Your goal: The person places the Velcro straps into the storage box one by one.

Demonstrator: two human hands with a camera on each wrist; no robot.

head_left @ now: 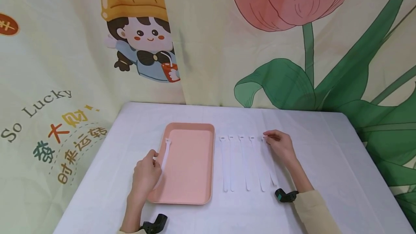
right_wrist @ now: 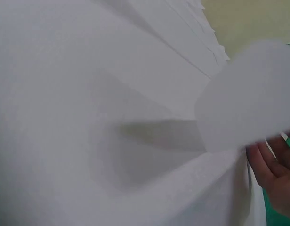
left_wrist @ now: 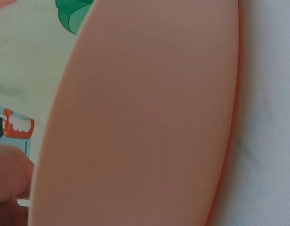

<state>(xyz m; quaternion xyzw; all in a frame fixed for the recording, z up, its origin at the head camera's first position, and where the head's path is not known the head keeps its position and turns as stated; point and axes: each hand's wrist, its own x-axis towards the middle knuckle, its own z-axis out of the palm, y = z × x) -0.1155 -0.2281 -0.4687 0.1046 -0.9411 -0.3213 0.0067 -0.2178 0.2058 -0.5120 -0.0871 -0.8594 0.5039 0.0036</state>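
Observation:
Several slim white cable ties (head_left: 242, 161) with small squarish heads lie side by side on the table. My right hand (head_left: 280, 144) pinches the head of the rightmost cable tie (head_left: 270, 165); its lower part runs down toward the wrist. In the right wrist view, the fingers (right_wrist: 272, 165) show at the right edge beside a blurred broad white shape. Over the left rim of a pink tray (head_left: 186, 169), my left hand (head_left: 147, 172) has curled fingers and holds another white cable tie (head_left: 166, 152), partly hidden by the hand. The tray wall (left_wrist: 145, 117) fills most of the left wrist view.
A white cloth (head_left: 325, 147) covers the table, whose back edge meets a printed curtain (head_left: 208, 46). Black cameras sit on the left wrist (head_left: 155, 224) and the right wrist (head_left: 286, 195).

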